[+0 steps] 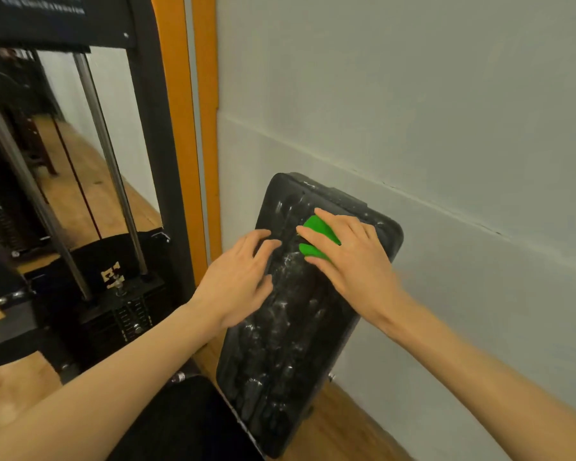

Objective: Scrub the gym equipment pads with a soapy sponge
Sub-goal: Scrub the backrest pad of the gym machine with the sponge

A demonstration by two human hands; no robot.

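the right hand (350, 257) is pressing a bright green sponge (316, 239) near the top of the long black soapy back pad (290, 344); the unscrubbed length is running down toward the person, and the left hand (240, 281) is lying flat, holding nothing.

Wooden floor (343, 424) carries the black weight machine (130, 294).

Both bare forearms come in from the bottom corners, left one from about 7 o'clock, right one from about 4 o'clock, angling toward the middle. Left hand (243, 277) lies flat, palm down, fingers straight and slightly spread, pointing to 1 o'clock. Right hand (350, 257) is palm down too, fingers spread and curled a bit, pressing down on something green, tips aimed at 10 o'clock.
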